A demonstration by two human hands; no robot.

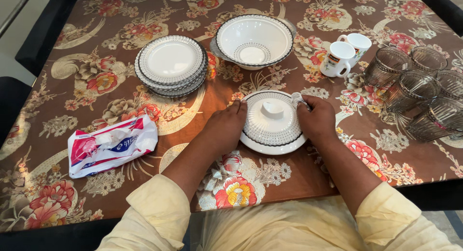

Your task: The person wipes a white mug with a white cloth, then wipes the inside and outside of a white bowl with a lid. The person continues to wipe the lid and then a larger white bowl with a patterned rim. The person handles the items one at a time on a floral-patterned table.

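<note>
The covered dish [272,123] sits on the flowered tablecloth [72,77] directly before the seated person, between both hands and equally near each. It is round, with no long axis; its lid knob faces up at centre. The left hand [225,126] cups the left rim, fingers curled together against it. The right hand [316,120] grips the right rim, fingers bent and close, apparently pinching a small handle there. Both forearms angle inward from pale yellow sleeves [159,207]. A stack of plates [171,65] stands well apart.
</note>
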